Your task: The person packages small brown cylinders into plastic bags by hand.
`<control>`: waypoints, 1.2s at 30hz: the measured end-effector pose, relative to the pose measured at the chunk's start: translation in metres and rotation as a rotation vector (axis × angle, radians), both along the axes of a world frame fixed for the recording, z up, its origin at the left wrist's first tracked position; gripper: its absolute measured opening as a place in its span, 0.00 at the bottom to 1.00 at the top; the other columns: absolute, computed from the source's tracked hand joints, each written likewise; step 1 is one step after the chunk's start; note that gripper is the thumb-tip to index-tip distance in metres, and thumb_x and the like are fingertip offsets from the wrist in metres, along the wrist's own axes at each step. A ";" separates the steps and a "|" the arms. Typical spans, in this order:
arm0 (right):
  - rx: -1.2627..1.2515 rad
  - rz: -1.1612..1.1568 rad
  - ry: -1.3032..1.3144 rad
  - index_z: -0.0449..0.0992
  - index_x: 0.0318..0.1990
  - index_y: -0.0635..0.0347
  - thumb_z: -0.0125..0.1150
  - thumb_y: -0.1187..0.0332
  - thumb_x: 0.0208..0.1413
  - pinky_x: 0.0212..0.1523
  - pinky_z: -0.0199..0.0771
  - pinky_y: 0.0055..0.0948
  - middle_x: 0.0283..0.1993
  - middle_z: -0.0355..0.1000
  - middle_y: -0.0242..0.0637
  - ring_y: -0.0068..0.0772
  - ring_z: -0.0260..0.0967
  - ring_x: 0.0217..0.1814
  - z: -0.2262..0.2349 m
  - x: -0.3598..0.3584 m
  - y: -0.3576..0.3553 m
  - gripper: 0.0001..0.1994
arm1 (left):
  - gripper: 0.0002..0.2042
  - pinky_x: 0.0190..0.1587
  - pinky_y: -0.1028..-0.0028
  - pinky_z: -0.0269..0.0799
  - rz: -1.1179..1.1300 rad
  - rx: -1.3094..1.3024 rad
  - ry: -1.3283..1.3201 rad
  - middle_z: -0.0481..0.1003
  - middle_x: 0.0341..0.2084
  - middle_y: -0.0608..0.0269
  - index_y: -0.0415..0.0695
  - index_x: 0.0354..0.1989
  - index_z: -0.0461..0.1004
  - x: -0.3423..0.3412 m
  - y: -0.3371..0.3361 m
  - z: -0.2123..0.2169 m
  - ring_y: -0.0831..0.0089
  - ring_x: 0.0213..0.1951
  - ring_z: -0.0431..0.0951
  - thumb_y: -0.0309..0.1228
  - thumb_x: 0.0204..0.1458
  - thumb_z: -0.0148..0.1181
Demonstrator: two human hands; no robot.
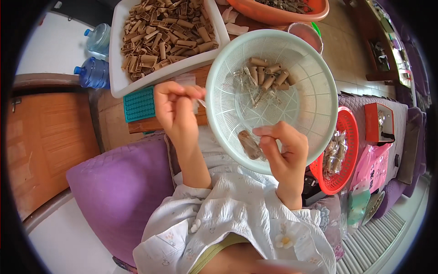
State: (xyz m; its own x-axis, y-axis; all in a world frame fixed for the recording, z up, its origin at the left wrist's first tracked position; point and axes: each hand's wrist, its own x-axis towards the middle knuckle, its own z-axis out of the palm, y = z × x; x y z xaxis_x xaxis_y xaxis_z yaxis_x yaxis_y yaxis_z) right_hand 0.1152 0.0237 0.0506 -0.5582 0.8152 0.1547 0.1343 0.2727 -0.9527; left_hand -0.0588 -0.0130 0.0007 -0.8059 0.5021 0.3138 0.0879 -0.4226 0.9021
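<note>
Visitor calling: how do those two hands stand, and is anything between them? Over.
Left hand pinching thin strip. Right hand at clear-wrapped packet, grip unclear. Basket rim between the hands.

One left hand point(178, 112) and one right hand point(288, 148) shared the scene with one pale green mesh basket point(317, 91), at least six brown tubes point(269, 82) inside it, and one white tray point(220, 27) of brown pieces point(164, 34) too many to number. Two large water bottles point(96, 73), one orange basin point(283, 16), one red basket point(350, 153), one red box point(372, 121) and one pink bag point(372, 166) were also counted.
</note>
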 end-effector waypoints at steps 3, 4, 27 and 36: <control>-0.061 -0.053 0.094 0.73 0.29 0.67 0.51 0.82 0.43 0.19 0.59 0.17 0.21 0.68 0.35 0.18 0.62 0.18 -0.002 0.003 0.000 0.05 | 0.06 0.26 0.82 0.63 -0.341 0.161 -0.087 0.67 0.18 0.63 0.37 0.35 0.62 0.017 0.003 0.002 0.80 0.21 0.65 0.21 0.50 0.38; -0.086 -0.080 0.143 0.72 0.29 0.68 0.51 0.82 0.44 0.19 0.58 0.16 0.23 0.69 0.35 0.16 0.61 0.18 -0.003 0.005 0.000 0.05 | 0.07 0.24 0.83 0.59 -0.373 0.018 -0.056 0.63 0.16 0.66 0.38 0.35 0.63 0.027 0.004 0.007 0.82 0.19 0.60 0.27 0.53 0.39; -0.660 -0.337 0.763 0.68 0.33 0.65 0.47 0.72 0.50 0.19 0.53 0.17 0.22 0.62 0.28 0.15 0.54 0.21 -0.006 0.000 -0.004 0.06 | 0.05 0.15 0.82 0.53 -0.460 -0.133 0.316 0.65 0.11 0.70 0.43 0.27 0.74 0.060 0.001 0.023 0.82 0.12 0.59 0.30 0.44 0.59; -0.898 -0.037 1.147 0.59 0.24 0.58 0.43 0.69 0.51 0.18 0.55 0.23 0.19 0.55 0.29 0.23 0.52 0.19 -0.026 0.009 0.004 0.06 | 0.07 0.13 0.79 0.48 -0.243 0.094 0.701 0.59 0.09 0.70 0.43 0.26 0.75 0.068 0.007 0.020 0.77 0.11 0.54 0.33 0.42 0.59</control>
State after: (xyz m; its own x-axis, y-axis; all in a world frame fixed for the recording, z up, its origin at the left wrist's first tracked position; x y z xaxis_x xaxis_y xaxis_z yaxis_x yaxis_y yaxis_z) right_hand 0.1244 0.0281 0.0243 -0.4581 0.8863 -0.0675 -0.8084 -0.4470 -0.3830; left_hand 0.0093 -0.0063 0.0204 -0.2710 0.5865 0.7633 0.5236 -0.5756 0.6281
